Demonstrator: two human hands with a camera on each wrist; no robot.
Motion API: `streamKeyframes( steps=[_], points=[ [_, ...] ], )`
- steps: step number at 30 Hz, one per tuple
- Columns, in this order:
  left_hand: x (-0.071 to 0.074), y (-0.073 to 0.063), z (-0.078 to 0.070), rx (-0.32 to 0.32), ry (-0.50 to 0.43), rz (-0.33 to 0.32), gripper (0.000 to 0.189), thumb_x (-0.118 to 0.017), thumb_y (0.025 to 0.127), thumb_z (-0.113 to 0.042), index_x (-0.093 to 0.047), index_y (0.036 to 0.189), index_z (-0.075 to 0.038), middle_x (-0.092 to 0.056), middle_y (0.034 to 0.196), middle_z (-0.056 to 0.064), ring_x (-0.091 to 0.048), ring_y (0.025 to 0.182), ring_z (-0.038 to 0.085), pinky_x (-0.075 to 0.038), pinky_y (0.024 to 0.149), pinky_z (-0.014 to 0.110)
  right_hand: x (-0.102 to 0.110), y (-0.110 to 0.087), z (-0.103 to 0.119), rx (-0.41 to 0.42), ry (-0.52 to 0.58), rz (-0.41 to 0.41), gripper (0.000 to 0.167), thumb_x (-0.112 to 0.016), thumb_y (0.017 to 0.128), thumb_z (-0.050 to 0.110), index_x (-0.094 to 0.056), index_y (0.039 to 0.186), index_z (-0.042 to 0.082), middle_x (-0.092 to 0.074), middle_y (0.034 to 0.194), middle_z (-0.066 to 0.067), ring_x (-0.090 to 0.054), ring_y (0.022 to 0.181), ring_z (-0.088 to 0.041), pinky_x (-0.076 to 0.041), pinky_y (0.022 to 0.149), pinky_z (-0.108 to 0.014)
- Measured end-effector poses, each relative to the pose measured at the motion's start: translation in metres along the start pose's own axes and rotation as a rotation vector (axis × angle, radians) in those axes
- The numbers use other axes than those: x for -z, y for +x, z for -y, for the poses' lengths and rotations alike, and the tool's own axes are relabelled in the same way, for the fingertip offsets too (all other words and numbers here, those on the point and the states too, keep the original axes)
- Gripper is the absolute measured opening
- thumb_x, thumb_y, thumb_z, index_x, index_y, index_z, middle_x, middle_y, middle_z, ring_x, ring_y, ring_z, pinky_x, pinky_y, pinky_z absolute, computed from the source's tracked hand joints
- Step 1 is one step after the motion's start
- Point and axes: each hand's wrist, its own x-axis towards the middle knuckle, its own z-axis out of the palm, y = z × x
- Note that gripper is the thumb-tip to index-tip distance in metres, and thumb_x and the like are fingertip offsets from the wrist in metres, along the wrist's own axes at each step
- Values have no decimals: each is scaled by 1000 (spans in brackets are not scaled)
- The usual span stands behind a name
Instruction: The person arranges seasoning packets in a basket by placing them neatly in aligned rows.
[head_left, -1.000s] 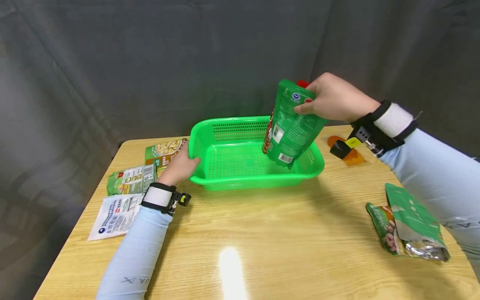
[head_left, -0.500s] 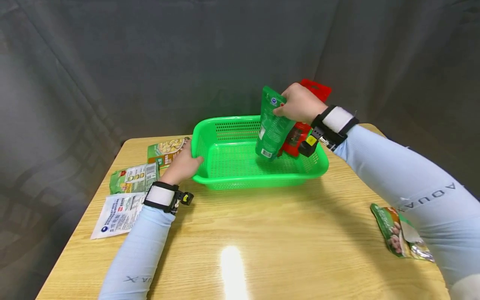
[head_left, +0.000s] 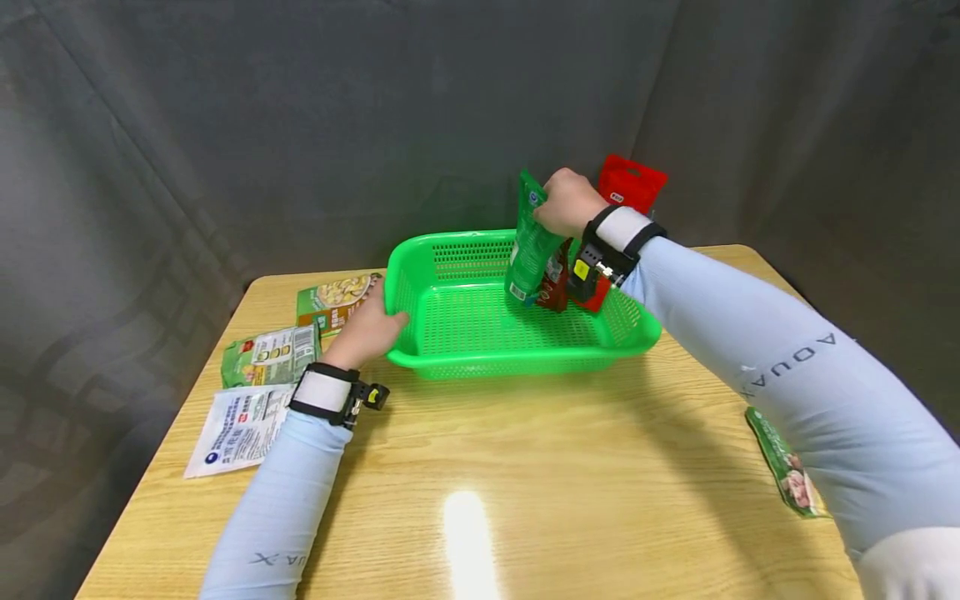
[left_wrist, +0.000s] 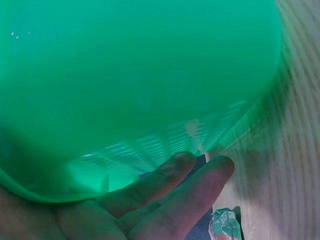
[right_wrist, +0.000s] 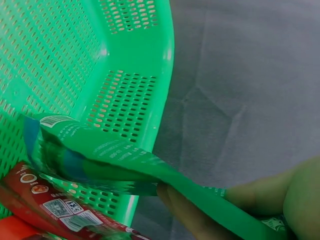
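In the head view, my left hand (head_left: pixel 369 332) grips the left rim of a green perforated plastic basket (head_left: pixel 517 362), thumb over the rim. The left wrist view shows its fingers under the basket's outer side. My right hand (head_left: pixel 572 202) pinches the top edge of a green food pouch (head_left: pixel 531 250), which stands nearly upright in the basket's back half. Beside this pouch leans a dark red packet (right_wrist: pixel 75 210), its label and code seen in the right wrist view. A bright red pouch (head_left: pixel 632 182) stands at the basket's right end, partly hidden by my right wrist.
Left of the basket lie a green-and-brown packet (head_left: pixel 341 296), a green packet (head_left: pixel 273 357) and a white packet (head_left: pixel 243 429). Another green packet (head_left: pixel 783 467) lies at the right, partly under my right arm. A dark curtain (head_left: pixel 465 108) hangs behind the table (head_left: pixel 570 483).
My right hand has carried the green pouch leftward within the basket, and the pouch has turned more edge-on. The bright red pouch behind it has come into view. My left hand has kept its grip.
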Motion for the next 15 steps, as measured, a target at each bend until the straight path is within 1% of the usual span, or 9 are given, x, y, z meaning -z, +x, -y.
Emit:
streamKeyframes(
  steps=[4, 9, 11, 15],
  points=[
    [-1, 0, 0, 11, 2, 10, 75, -49, 101, -18, -4, 158, -3, -42, 145, 28, -46, 125, 40, -39, 102, 56, -4, 7, -2, -30, 8, 11, 36, -51, 91, 6, -36, 59, 11, -25, 55, 2, -25, 47, -14, -31, 49, -28],
    [-1, -1, -3, 21, -6, 20, 76, -49, 101, -19, -2, 159, -4, -37, 149, 28, -43, 128, 40, -38, 102, 56, -10, 12, -3, -58, -20, 3, 30, -48, 88, 2, -39, 60, 9, -26, 57, 0, -30, 60, -22, -31, 53, -31],
    [0, -1, -4, 18, -10, 21, 76, -49, 101, -19, -2, 159, -4, -36, 150, 28, -42, 129, 40, -37, 103, 56, -13, 13, -4, -67, -23, 3, 28, -48, 89, 2, -42, 62, 8, -28, 59, -1, -34, 62, -24, -33, 54, -31],
    [-1, -2, -6, 16, -4, 34, 76, -48, 102, -20, 0, 158, -3, -31, 153, 28, -37, 135, 40, -33, 107, 56, -18, 15, -6, -97, -13, 11, 23, -49, 92, 4, -48, 69, 5, -37, 65, -6, -42, 60, -25, -38, 53, -31]
  ],
)
